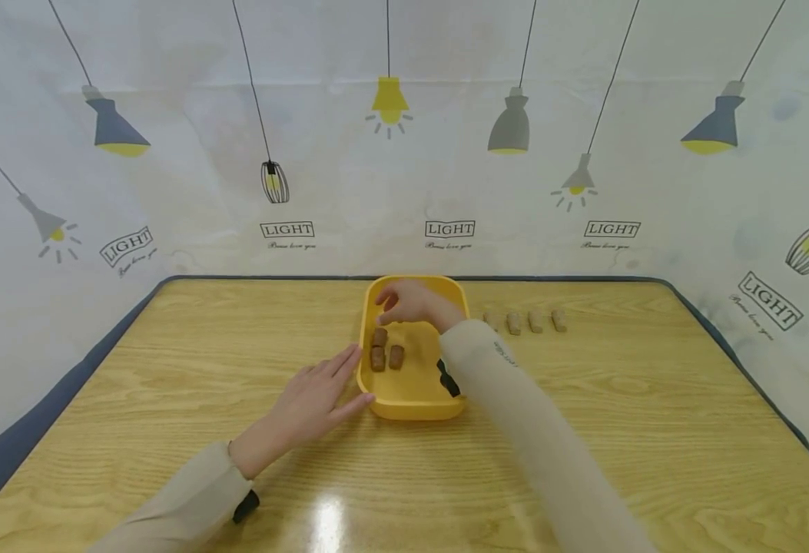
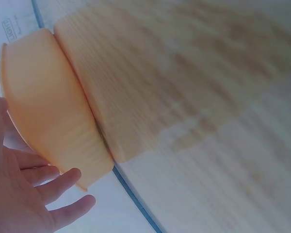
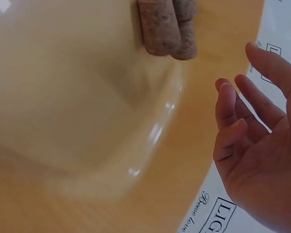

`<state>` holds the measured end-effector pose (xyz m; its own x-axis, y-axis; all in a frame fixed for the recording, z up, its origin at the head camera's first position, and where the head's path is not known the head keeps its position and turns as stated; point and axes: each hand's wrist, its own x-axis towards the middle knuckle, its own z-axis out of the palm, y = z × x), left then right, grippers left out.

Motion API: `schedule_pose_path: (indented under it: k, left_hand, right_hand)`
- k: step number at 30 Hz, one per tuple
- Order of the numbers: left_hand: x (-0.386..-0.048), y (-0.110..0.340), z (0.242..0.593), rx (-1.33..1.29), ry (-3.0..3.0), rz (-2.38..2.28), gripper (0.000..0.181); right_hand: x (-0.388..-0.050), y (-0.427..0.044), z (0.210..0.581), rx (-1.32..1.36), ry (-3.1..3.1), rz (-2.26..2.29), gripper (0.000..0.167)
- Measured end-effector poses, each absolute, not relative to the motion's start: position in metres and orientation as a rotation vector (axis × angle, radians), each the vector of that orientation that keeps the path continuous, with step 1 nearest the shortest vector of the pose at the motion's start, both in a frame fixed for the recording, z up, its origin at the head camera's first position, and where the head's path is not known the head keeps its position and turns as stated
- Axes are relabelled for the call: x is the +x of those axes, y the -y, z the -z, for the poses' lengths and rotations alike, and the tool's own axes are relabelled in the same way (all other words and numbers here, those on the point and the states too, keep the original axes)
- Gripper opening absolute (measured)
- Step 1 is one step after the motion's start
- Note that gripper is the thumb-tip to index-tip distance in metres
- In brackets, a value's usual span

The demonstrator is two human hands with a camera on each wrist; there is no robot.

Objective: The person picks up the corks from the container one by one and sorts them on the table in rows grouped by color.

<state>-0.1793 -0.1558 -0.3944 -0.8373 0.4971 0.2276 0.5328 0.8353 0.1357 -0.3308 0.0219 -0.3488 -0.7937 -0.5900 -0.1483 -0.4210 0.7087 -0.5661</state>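
A yellow plastic tub stands near the table's far edge. Inside, along its left wall, lie brown wine corks; three are visible in the head view. My left hand rests against the tub's left side and near corner, fingers extended; in the left wrist view the fingers spread beside the outer wall. Over the far part of the tub, just beyond the corks, hovers my right hand. Its fingers bend loosely with nothing between them, as the right wrist view also shows, where the corks lie apart from the fingertips.
Several more corks stand in a row on the wooden table, right of the tub and beyond my right sleeve. A white curtain printed with lamps hangs behind the far edge. A dark strap shows below my right forearm.
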Motion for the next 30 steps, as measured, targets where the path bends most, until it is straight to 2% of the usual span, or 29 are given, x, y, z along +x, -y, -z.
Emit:
schedule_pose_path:
  k: [30]
  left_hand:
    - [-0.181,0.156,0.396,-0.792,2.825,0.304,0.072]
  right_hand:
    - [-0.332,-0.013,0.386,-0.696,-2.613,0.649,0.035]
